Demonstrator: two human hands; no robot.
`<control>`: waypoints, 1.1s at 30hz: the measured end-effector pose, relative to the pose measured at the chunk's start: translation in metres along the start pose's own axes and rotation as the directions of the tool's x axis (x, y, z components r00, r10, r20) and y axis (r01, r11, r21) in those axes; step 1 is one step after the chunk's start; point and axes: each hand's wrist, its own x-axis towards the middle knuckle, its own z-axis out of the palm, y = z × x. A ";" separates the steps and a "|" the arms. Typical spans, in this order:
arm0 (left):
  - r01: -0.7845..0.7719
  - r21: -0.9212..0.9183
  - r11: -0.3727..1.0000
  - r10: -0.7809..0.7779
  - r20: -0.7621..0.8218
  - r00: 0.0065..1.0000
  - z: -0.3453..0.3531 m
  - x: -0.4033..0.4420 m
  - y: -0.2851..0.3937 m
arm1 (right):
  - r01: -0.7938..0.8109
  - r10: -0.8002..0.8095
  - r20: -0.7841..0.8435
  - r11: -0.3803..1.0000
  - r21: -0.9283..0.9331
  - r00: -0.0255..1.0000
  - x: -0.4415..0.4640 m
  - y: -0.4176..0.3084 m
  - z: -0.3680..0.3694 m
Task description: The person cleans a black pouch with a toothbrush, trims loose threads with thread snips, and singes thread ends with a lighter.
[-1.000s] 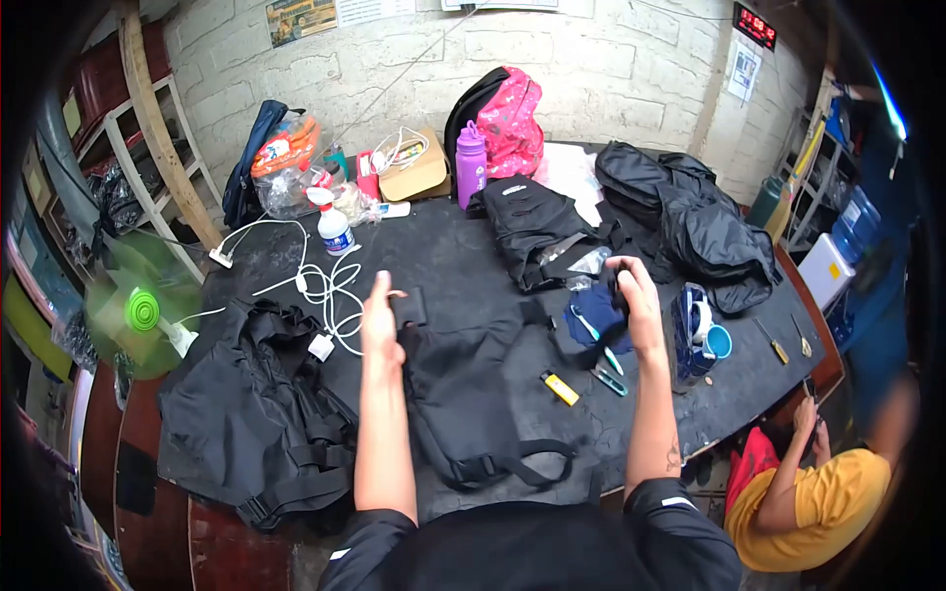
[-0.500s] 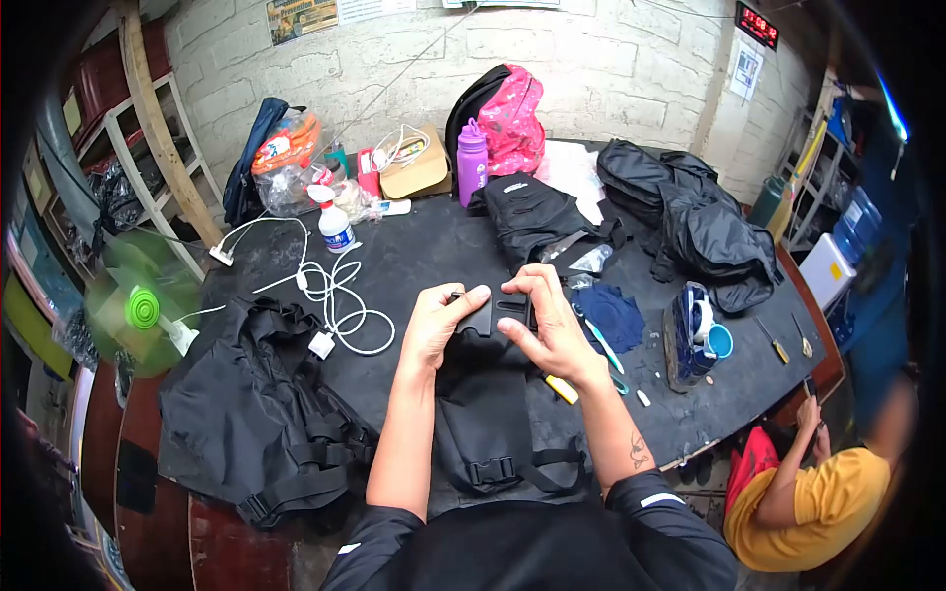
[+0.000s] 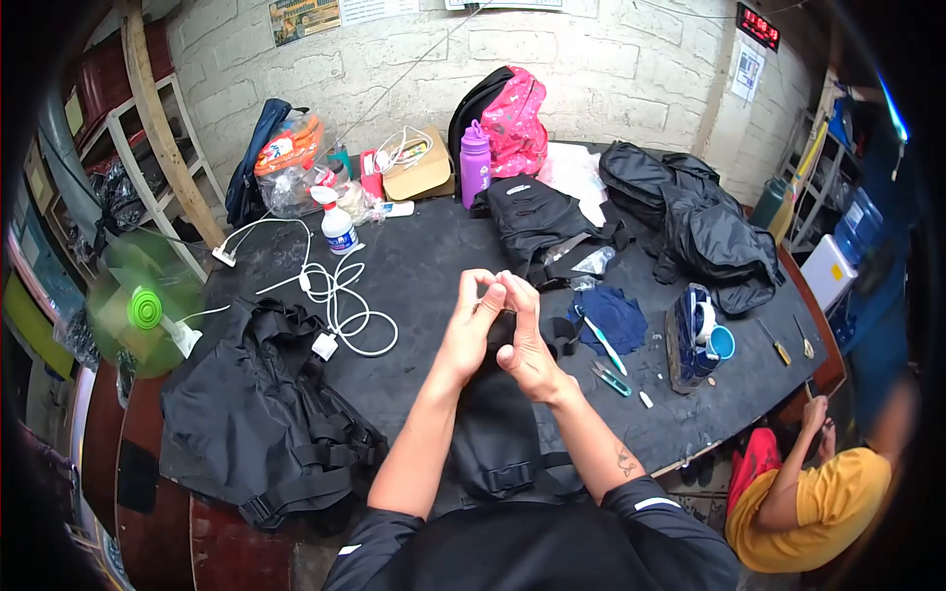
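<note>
Left hand [image 3: 473, 330] and right hand [image 3: 530, 347] pinch a dark piece [image 3: 502, 329], open tabletop [image 3: 424, 251] beyond, black bag [image 3: 496, 424] lying near-to-far below.

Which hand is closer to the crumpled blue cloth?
The right hand. It sits between the left hand and the blue cloth, not touching the cloth; the left hand is farther away, on the other side.

Left hand [image 3: 470, 333] and right hand [image 3: 533, 357] meet over bag [image 3: 497, 426]

Both hold a black piece [image 3: 502, 333], mostly hidden. To the right lie a cloth [image 3: 625, 317] and snips [image 3: 612, 380]; farther back, a bottle [image 3: 475, 169] stands beside a pink bag [image 3: 516, 123].
</note>
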 end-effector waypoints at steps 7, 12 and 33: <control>0.150 -0.121 0.981 -0.159 -0.072 0.985 -0.032 0.011 -0.003 | -0.137 0.147 0.061 0.980 -0.147 0.987 0.003 -0.011 -0.012; 0.055 -0.245 0.968 -0.074 -0.071 0.995 -0.082 0.010 0.008 | -0.188 0.213 -0.033 0.767 -0.614 0.977 -0.003 -0.007 -0.070; -0.158 -0.987 -0.003 -0.096 -0.157 0.983 -0.183 -0.008 -0.139 | -0.261 0.669 -0.637 0.740 0.620 0.384 -0.044 0.075 -0.098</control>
